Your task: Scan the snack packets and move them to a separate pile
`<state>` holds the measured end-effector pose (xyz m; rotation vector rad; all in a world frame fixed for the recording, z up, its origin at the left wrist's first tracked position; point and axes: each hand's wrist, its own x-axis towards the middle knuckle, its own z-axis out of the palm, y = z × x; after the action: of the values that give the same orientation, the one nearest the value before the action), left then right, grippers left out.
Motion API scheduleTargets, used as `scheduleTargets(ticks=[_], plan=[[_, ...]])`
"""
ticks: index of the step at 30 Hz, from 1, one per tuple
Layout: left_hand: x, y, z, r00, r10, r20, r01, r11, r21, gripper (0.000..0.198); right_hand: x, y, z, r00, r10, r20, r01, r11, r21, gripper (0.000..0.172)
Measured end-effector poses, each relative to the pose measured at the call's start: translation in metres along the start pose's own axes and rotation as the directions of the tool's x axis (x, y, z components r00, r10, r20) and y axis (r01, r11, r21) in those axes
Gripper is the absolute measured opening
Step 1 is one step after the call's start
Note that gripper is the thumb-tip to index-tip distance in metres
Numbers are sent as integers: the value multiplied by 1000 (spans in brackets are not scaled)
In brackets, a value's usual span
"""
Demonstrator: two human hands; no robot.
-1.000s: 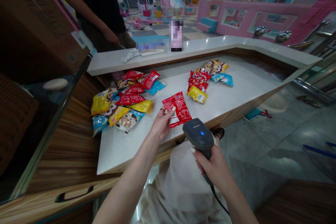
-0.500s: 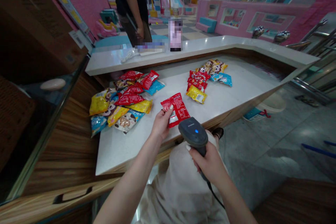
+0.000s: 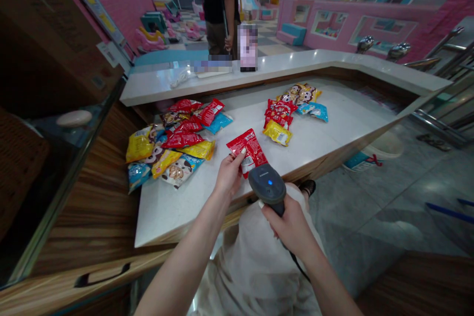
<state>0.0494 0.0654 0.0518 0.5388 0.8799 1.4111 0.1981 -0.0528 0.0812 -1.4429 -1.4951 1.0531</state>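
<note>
My left hand (image 3: 229,175) pinches a red snack packet (image 3: 247,152) by its lower edge, above the white counter (image 3: 177,217). My right hand (image 3: 291,224) grips a black corded handheld barcode scanner (image 3: 267,187) with a lit blue dot on top. The scanner's nose sits right against the packet's lower corner and hides part of it. Left of my hands lies a heap of red, yellow and blue snack packets (image 3: 170,143). A smaller heap of similar packets (image 3: 292,113) lies farther along the counter.
A raised white ledge (image 3: 296,65) runs behind the counter, with a blurred upright phone (image 3: 248,47) and a white cable on it. A person (image 3: 218,5) in dark clothes stands beyond it. A large cardboard box (image 3: 55,44) looms at left, and a pink play area fills the background.
The scanner has moved left and closer to the red packet, reaching its lower corner. The person behind the ledge has walked to the right.
</note>
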Motion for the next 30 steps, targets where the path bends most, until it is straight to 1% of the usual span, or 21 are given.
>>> scheduleTargets(ticks=[3,6,10,12,14,16,19,22,24,26,28,30], plan=[[1,-1,1,1000,12,-5,-12,1000,13,33,1,-3,0,1000,-29,2,29,999,-28,4],[1,-1,3,999,43,6,-43,999,19,35,3,-3,1,1000,-21,7,21,999,-35,2],[2,-2,3,998,53,-15,-53,998,37,39,6,-1,2,1000,-17,-9,17,998,-58,3],[4,-4,3,998,62,-19,-61,996,71,41,8,-2,1,999,-41,-27,38,993,-110,3],[4,-5,4,998,68,-10,-67,992,105,42,10,-5,-2,994,-99,-42,91,982,-167,3],[1,-5,6,999,44,-4,-43,992,116,41,13,-8,-4,984,-170,-49,156,965,-210,5],[-6,-1,10,998,-60,2,60,993,103,36,17,-9,-7,975,-217,-45,198,944,-264,8],[-12,6,13,989,-138,46,135,989,69,28,21,-1,-8,983,-175,-61,153,950,-271,8],[-13,10,13,984,-158,81,156,987,29,23,24,8,-9,994,-91,-63,77,977,-201,11],[-13,14,13,978,-173,116,175,985,-5,20,26,16,-10,999,3,-45,-7,996,-86,15],[-13,16,12,973,-184,142,189,982,-22,20,27,21,-12,999,41,-32,-41,999,-10,17],[-11,17,13,970,-188,155,195,980,-34,22,28,23,-14,998,44,-33,-43,999,16,16]])
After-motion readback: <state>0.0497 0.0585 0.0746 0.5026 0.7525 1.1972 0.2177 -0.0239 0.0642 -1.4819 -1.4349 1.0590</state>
